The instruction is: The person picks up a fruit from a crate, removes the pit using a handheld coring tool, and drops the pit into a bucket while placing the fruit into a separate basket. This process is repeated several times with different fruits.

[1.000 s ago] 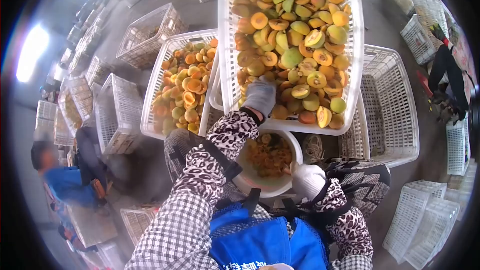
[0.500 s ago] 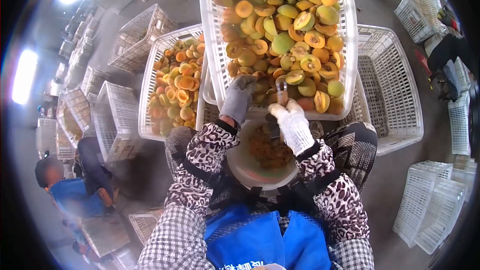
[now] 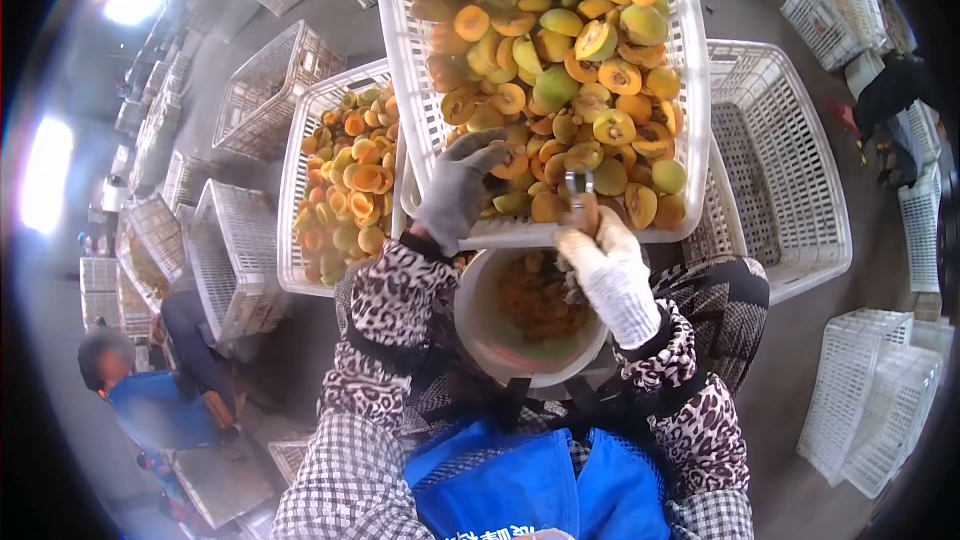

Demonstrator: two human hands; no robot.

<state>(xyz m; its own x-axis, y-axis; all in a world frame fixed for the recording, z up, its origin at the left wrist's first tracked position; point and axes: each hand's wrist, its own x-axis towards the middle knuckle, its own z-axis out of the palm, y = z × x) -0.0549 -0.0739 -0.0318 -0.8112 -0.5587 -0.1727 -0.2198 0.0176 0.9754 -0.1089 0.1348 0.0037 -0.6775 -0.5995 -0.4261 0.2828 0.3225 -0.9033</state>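
My left hand (image 3: 455, 190), in a grey glove, is at the near left corner of a white crate (image 3: 392, 50) piled with halved yellow-green peaches (image 3: 560, 20). Its fingers and thumb curve around a cut peach half (image 3: 511, 162). A white glove covers my right hand (image 3: 608, 265). It is closed around the wooden handle of a pitting tool (image 3: 582, 202), whose metal loop points away over the fruit. Beneath my hands, between my knees, is a white bucket (image 3: 480, 325) with wet orange-brown scraps or pits (image 3: 540, 305) inside.
On the left stands another crate (image 3: 290, 190) of peach halves. An empty white crate (image 3: 835, 200) sits to the right. Stacked crates (image 3: 865, 390) are on the floor at lower right. A person in blue (image 3: 165, 405) sits at far left, with another person in dark clothes (image 3: 890, 110) at upper right.
My left hand has moved forward and opened out from its closed shape onto a peach half. My right hand, with the pitting tool, has shifted slightly right and toward me.
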